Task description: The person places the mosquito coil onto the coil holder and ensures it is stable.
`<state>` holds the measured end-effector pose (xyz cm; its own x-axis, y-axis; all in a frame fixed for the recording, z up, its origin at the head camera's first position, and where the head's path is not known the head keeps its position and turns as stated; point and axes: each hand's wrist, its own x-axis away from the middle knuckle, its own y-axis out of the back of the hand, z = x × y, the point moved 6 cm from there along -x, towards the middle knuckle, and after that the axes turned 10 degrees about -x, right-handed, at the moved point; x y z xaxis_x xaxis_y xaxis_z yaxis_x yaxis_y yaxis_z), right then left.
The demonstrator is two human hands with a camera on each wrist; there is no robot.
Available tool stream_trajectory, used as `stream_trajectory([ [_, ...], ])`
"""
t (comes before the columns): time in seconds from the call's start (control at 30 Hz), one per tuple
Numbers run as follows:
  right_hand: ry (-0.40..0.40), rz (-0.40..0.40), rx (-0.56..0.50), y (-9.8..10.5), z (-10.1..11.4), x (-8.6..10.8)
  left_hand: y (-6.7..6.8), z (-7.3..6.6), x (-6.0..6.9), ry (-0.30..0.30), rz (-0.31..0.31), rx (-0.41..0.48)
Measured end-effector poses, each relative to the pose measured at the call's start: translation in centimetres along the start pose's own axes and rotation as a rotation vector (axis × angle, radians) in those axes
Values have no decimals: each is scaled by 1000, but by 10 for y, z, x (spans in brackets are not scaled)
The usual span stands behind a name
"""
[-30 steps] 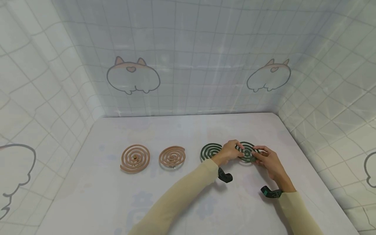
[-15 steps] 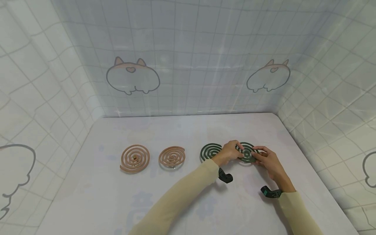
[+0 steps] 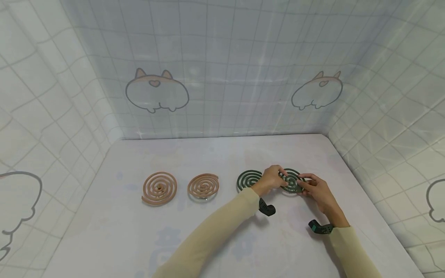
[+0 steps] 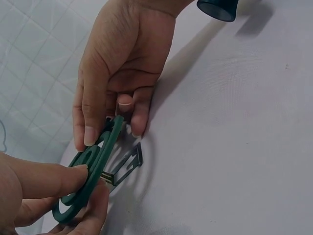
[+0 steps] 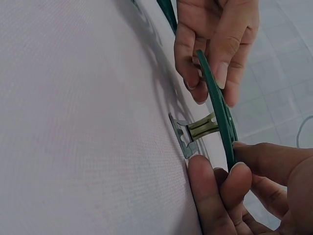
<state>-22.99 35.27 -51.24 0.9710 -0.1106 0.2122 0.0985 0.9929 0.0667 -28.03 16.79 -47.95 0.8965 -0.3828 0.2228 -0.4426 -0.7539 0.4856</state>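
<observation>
A dark green mosquito coil [image 3: 292,183] is held between both hands at the right of the table. My left hand [image 3: 270,180] pinches its left edge, and my right hand [image 3: 317,190] pinches the right edge. Under the coil, the right wrist view shows a metal stand [image 5: 188,131] with a brass-coloured upright and a silver foot; whether that foot touches the table I cannot tell. My right fingertips lie close to the foot. A second green coil [image 3: 247,178] lies just left, partly covered by my left hand and wrist.
Two brown mosquito coils, one at far left [image 3: 160,188] and one nearer the middle [image 3: 203,185], stand in the same row on the white table [image 3: 118,239]. The middle one shows metal beneath. A tiled-pattern curtain [image 3: 222,69] encloses the back and sides.
</observation>
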Motion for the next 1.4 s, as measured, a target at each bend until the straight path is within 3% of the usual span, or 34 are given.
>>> stream_trajectory([
  [0.57, -21, 17, -9, 0, -3, 0, 4, 1, -3, -2, -2, -40],
  [0.97, -16, 20, 7, 0, -2, 1, 4, 6, -8, -27, 8, -2],
  [1.4, 7, 27, 32, 6, 5, 4, 24, 4, -4, -93, -44, -23],
])
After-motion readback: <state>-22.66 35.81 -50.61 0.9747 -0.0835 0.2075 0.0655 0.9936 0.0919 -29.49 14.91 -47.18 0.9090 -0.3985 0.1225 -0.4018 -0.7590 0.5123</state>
